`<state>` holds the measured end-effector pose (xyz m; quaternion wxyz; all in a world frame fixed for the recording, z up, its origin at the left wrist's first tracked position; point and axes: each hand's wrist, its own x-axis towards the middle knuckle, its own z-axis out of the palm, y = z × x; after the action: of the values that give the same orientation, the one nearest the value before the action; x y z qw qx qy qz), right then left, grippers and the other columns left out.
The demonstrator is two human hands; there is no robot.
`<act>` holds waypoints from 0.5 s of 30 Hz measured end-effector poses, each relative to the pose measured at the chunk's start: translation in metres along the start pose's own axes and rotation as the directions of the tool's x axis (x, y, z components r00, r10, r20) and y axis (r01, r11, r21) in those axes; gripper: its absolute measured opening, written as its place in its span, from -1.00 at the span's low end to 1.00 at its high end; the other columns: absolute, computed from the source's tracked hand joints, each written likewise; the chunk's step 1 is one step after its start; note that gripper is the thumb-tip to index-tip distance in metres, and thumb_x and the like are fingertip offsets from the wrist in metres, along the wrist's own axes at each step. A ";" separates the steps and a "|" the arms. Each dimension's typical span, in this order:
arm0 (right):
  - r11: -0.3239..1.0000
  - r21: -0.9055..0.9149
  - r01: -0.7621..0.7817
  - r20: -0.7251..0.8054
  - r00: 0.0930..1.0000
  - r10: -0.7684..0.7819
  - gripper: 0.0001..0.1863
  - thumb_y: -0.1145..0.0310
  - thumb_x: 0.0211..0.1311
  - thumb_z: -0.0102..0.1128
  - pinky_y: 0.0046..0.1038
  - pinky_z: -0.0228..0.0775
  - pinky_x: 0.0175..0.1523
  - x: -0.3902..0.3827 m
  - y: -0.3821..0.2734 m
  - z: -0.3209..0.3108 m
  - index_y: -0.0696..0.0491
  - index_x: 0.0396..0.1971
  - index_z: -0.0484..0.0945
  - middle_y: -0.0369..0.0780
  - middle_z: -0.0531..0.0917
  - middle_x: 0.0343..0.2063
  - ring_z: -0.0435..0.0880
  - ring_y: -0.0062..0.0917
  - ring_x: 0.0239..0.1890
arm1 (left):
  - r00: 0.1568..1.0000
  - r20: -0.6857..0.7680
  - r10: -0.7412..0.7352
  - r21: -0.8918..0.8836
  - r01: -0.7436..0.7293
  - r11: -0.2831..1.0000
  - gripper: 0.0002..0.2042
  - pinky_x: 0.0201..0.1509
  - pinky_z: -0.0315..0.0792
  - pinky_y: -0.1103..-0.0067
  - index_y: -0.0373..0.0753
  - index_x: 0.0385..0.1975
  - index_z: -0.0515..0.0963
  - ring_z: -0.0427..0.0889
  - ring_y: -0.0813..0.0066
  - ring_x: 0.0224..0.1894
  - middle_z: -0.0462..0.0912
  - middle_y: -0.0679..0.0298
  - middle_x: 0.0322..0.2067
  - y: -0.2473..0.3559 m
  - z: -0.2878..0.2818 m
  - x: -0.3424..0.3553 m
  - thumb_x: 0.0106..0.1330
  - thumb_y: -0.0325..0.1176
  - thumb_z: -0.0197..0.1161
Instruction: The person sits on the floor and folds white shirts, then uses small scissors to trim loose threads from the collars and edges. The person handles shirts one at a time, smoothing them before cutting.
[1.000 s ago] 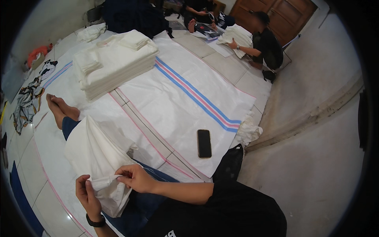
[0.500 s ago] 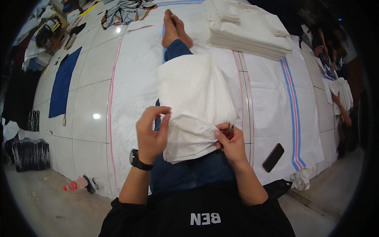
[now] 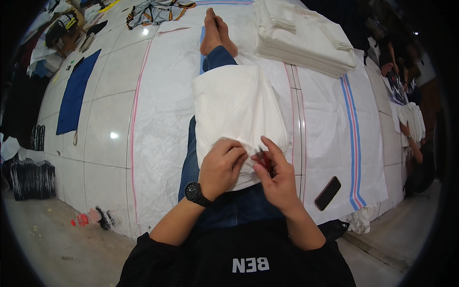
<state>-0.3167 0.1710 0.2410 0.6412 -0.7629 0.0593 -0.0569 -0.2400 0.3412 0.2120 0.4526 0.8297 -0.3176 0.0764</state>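
White fabric (image 3: 234, 105), which looks like a garment, lies over my outstretched legs in blue jeans. My left hand (image 3: 222, 165), with a black watch on its wrist, pinches the fabric near its lower part. Close beside it on the right, my right hand (image 3: 277, 174) holds small red-handled thread snips (image 3: 263, 160) in its palm. Their tip points away from me, and my right thumb and forefinger are apart. Exactly what lies between my left fingertips is hidden.
A stack of folded white cloth (image 3: 306, 43) stands far right on white sheeting. A phone (image 3: 328, 193) lies at my right, a blue cloth (image 3: 79, 93) on the tiles at left. A plastic bottle (image 3: 86, 218) lies at lower left. Another person's arm (image 3: 412, 143) shows at far right.
My left hand has moved right and taken hold of the fabric. My right hand has let go of the fabric edge; its forefinger has lifted, with the snips still held.
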 end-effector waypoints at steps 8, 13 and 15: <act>0.785 -0.559 0.266 0.001 0.948 -0.320 -0.68 0.58 0.26 0.36 -0.28 0.65 -0.22 -0.009 0.009 0.014 0.20 0.02 0.64 -0.02 0.76 -0.21 0.80 -0.14 -0.23 | 0.992 0.075 -0.098 -0.175 0.110 0.978 -0.92 0.04 0.53 0.30 -0.36 -0.24 0.56 0.64 0.04 -0.06 0.68 0.06 -0.15 -0.006 -0.007 -0.004 0.37 -0.52 0.32; 0.640 -0.725 0.254 0.034 0.942 -0.335 -0.71 0.55 0.28 0.33 -0.26 0.61 -0.27 -0.012 0.012 0.011 0.21 0.00 0.66 -0.06 0.73 -0.22 0.77 -0.18 -0.32 | 0.988 0.068 -0.140 -0.195 0.151 0.969 -0.93 0.05 0.53 0.32 -0.37 -0.25 0.56 0.65 0.04 -0.05 0.69 0.06 -0.13 -0.003 -0.005 -0.006 0.37 -0.53 0.30; 0.641 -0.719 0.269 0.046 0.938 -0.343 -0.71 0.55 0.28 0.33 -0.26 0.60 -0.29 -0.015 0.012 0.011 0.21 0.00 0.66 -0.08 0.72 -0.25 0.76 -0.18 -0.34 | 0.986 0.070 -0.154 -0.200 0.165 0.966 -0.93 0.05 0.53 0.31 -0.37 -0.26 0.56 0.65 0.04 -0.05 0.69 0.06 -0.12 -0.001 -0.006 -0.009 0.37 -0.53 0.31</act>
<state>-0.3296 0.1824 0.2268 0.2714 -0.9465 -0.0231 -0.1729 -0.2461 0.3504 0.2111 0.5318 0.8031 -0.2682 -0.0160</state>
